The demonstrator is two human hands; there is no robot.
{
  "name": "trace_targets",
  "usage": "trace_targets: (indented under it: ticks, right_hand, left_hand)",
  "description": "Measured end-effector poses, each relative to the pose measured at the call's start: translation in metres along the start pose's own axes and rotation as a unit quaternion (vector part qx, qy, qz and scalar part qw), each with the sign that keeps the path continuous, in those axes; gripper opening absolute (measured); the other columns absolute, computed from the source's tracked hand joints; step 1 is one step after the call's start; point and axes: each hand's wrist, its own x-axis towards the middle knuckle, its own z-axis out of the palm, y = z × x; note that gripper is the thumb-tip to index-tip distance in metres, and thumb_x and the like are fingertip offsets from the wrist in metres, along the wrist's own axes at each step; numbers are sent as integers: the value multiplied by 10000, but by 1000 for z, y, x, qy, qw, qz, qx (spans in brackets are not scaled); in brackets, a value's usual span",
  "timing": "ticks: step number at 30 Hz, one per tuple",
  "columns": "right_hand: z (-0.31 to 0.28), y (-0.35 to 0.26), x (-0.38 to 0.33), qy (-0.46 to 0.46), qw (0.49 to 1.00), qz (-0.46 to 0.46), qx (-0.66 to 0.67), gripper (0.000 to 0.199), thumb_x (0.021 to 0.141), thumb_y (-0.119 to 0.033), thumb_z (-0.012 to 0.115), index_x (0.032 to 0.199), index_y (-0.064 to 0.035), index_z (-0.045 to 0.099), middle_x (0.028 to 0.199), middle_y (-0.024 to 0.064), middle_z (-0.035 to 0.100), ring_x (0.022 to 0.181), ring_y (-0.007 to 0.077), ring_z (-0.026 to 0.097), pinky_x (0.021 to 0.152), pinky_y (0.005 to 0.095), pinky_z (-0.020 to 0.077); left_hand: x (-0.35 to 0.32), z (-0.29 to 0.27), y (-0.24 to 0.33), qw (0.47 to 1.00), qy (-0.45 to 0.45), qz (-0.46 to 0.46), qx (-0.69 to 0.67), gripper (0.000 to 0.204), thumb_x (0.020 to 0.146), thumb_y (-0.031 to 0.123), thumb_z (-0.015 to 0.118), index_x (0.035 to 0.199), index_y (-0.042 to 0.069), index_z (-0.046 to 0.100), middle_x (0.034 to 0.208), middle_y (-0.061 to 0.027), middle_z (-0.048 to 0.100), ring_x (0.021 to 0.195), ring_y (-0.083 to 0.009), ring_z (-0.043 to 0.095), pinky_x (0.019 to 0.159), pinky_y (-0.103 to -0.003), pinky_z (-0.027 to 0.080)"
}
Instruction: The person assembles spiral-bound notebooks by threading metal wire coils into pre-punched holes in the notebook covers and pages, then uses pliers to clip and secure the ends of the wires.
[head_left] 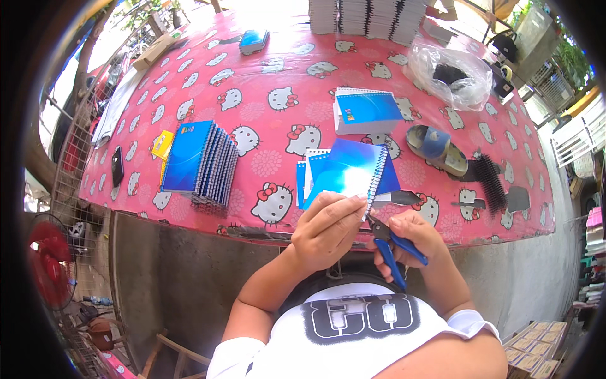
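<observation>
My left hand grips a blue spiral notebook by its lower corner, with the dark wire coil along its right side. In my right hand is a pair of blue-handled pliers; their jaws are at the lower end of the coil, close to my left fingertips. Whether the jaws touch the wire cannot be made out. Under and behind the held notebook lie more blue covers and white sheets. Just beyond stands a stack of blue-covered pages.
A pile of spiral notebooks stands at left, near a yellow pad and a phone. To the right lie a slipper, black coils and a plastic bag. Tall paper stacks stand on the pink tablecloth's far side.
</observation>
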Motion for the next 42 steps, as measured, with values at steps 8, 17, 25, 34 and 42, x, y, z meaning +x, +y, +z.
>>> trace_targets:
  ticks: [8, 17, 25, 34, 42]
  right_hand:
    - [-71, -2, -36, 490, 624, -244, -557, 344, 803, -197, 708, 1070, 5, 627, 1008, 119, 640, 922, 232, 608, 836, 332, 462]
    - [20, -21, 15, 295, 567, -278, -717, 393, 702, -65, 719, 1087, -65, 639, 1262, 171, 498, 1144, 333, 500, 962, 415, 412]
    - [71, -34, 107, 17, 473, -201, -858, 357, 678, -77, 727, 1029, -125, 682, 1103, 105, 603, 972, 295, 595, 770, 414, 496]
    - [60, -53, 118, -74, 539, -208, -813, 294, 694, -66, 715, 985, -104, 694, 982, 98, 643, 866, 303, 624, 738, 403, 495]
    - [60, -75, 98, 124, 695, -227, -671, 324, 757, -86, 702, 1075, -54, 651, 1053, 134, 651, 905, 246, 653, 807, 394, 505]
  left_hand:
    - [25, -140, -70, 862, 457, -216, 31, 171, 864, 60, 664, 791, 17, 515, 986, -145, 624, 851, -132, 581, 723, -253, 487]
    - [-53, -187, -134, 850, 429, -303, 31, 102, 893, 24, 545, 935, -20, 627, 1040, -149, 659, 949, -162, 615, 833, -273, 494]
    - [-44, -194, -115, 866, 429, -257, 19, 249, 918, 79, 479, 1088, -45, 613, 1118, -150, 641, 1042, -195, 595, 934, -338, 438]
    - [-2, -131, -20, 928, 177, -111, -307, 293, 923, 141, 489, 1130, -56, 555, 1154, -256, 578, 1109, -322, 550, 993, -450, 382]
    - [-6, -85, -27, 682, 56, -450, -574, 714, 904, 353, 606, 1410, 21, 228, 1044, -246, 620, 801, -255, 664, 729, -288, 539]
